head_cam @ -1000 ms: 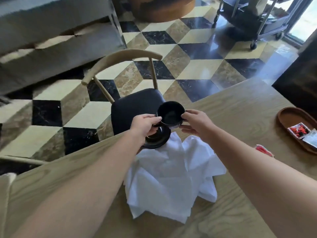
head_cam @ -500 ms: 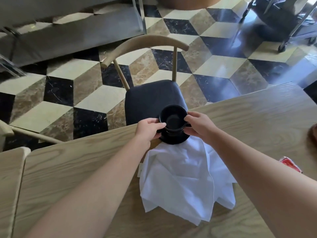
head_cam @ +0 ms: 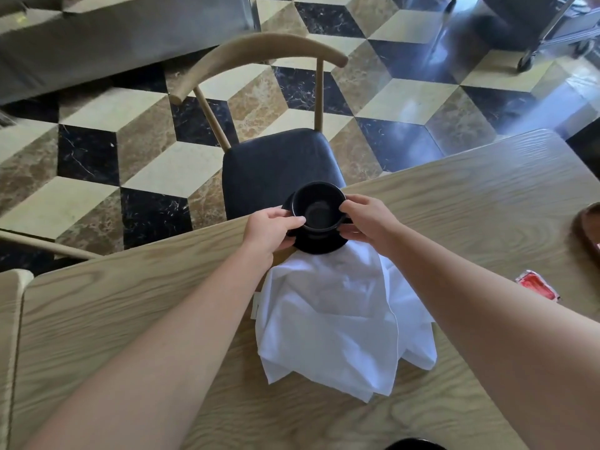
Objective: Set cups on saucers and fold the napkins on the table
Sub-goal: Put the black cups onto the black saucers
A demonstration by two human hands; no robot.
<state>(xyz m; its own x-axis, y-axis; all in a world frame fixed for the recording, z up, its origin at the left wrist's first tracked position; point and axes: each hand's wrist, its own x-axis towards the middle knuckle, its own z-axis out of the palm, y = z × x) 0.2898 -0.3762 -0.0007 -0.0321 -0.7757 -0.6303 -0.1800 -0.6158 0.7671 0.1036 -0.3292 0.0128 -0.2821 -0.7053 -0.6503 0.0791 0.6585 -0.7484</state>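
Note:
A black cup [head_cam: 316,206] stands on a black saucer [head_cam: 319,245] at the far edge of the wooden table [head_cam: 454,196]. My left hand [head_cam: 271,229] grips the cup's left side, thumb on the rim. My right hand [head_cam: 367,219] holds its right side with curled fingers. A crumpled white napkin [head_cam: 334,319] lies unfolded just in front of the saucer, its far corner reaching the saucer's near edge.
A wooden chair [head_cam: 279,164] with a black seat stands tucked against the table's far side. A red sachet [head_cam: 537,289] lies at the right, with a brown tray [head_cam: 587,232] at the right edge. Another dark round object [head_cam: 414,444] peeks in at the bottom edge.
The cup, held above the saucer a second ago, has come down onto it. Both hands stayed on the cup. The view has shifted, so the brown tray slid toward the right edge.

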